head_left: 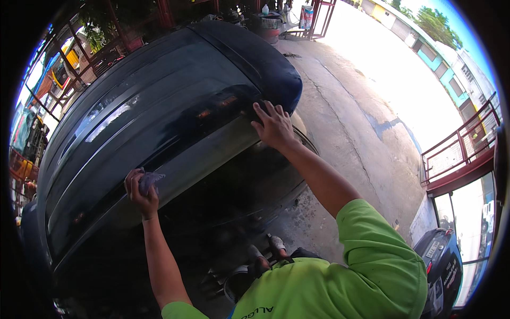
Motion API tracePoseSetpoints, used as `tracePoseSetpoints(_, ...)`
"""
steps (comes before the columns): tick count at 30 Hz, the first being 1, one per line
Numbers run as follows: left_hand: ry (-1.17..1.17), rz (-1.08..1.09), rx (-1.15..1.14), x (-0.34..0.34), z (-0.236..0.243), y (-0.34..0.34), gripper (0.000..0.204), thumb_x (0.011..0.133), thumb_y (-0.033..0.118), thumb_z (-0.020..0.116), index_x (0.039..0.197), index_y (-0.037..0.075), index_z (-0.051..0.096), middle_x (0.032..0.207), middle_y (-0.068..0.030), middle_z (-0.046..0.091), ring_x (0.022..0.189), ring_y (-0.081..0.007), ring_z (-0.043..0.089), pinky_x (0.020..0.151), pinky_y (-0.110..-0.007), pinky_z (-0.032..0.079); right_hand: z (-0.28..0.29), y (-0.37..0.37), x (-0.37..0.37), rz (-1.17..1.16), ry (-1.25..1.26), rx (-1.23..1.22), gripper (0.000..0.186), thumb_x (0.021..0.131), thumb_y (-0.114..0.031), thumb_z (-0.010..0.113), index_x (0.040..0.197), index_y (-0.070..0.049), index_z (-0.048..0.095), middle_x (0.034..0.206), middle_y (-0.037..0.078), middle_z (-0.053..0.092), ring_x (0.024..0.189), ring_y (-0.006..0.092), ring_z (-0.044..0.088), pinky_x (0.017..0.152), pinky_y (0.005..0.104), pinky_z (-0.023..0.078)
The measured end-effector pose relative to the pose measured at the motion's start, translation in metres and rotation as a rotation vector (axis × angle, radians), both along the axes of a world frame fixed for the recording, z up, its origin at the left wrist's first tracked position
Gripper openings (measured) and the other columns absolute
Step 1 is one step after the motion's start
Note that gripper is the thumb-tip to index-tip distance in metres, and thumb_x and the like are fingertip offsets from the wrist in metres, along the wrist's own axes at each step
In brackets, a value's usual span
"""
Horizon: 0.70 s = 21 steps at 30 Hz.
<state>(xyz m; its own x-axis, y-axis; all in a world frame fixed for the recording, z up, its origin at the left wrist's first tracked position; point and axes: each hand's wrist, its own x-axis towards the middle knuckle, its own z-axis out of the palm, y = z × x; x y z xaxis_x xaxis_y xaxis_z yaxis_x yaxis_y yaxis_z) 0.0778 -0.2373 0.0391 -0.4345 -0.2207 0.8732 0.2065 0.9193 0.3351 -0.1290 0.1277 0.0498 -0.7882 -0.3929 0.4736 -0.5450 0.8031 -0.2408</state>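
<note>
Shirt [319,287], left fingers [129,182] around wad [150,181], right fingers [261,112] apart at vehicle edge [293,95], concrete [329,117] beyond

rag [152,181] purple-grey, crumpled, at near side of car [159,80]; car dark, hazy grey patches, glossy streaks, spans left and centre

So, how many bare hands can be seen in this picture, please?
2. The left hand holds a crumpled purplish cloth at the dark vehicle; the right hand is spread near the vehicle's corner, right of the picture's centre. I see no others.
</note>
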Motion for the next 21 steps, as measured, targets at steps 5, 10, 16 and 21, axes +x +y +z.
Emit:
tracePoseSetpoints(5, -0.122, 0.219, -0.078, 0.012, -0.03, -0.02, 0.031, 0.089, 0.028, 0.067, 0.105, 0.001, 0.067, 0.115, -0.0182, 0.073, 0.113, -0.042, 0.07, 0.099, -0.053, 0.056, 0.007, -0.094, 0.059, -0.108, -0.043, -0.039, 0.061, 0.101, -0.039, 0.068, 0.153, -0.009, 0.058, 0.154, 0.024, 0.052, 0.132, 0.0394, 0.053, 0.106, 0.0529, 0.046)
tracePoseSetpoints(10, -0.085, 0.084, 0.063, 0.022, -0.021, -0.032, 0.03, 0.087, 0.026, 0.067, 0.106, 0.002, 0.068, 0.114, -0.0187, 0.073, 0.112, -0.0433, 0.069, 0.102, -0.053, 0.054, 0.012, -0.194, 0.128, 0.376, -0.08, 0.107, 0.061, 0.105, -0.04, 0.062, 0.158, -0.01, 0.056, 0.159, 0.025, 0.05, 0.135, 0.037, 0.052, 0.11, 0.0508, 0.043)
tracePoseSetpoints(16, -0.229, 0.394, -0.238, 0.091, -0.015, -0.085, 0.03, 0.086, 0.024, 0.066, 0.107, 0.003, 0.067, 0.115, -0.0188, 0.071, 0.116, -0.0431, 0.067, 0.107, -0.055, 0.051, -0.003, -0.03, 0.013, 0.017, 0.167, -0.096, 0.06, 0.095, -0.042, 0.074, 0.149, -0.017, 0.066, 0.151, 0.017, 0.057, 0.128, 0.0373, 0.057, 0.101, 0.0494, 0.049)
tracePoseSetpoints(21, -0.192, 0.514, -0.223, 0.088, -0.043, -0.094, 0.031, 0.085, 0.023, 0.065, 0.108, 0.003, 0.067, 0.116, -0.019, 0.07, 0.117, -0.0438, 0.066, 0.109, -0.057, 0.049, 0.009, -0.083, 0.051, -0.168, -0.03, -0.164, 0.062, 0.096, -0.037, 0.072, 0.15, -0.009, 0.062, 0.151, 0.02, 0.054, 0.128, 0.0367, 0.055, 0.102, 0.0515, 0.045)
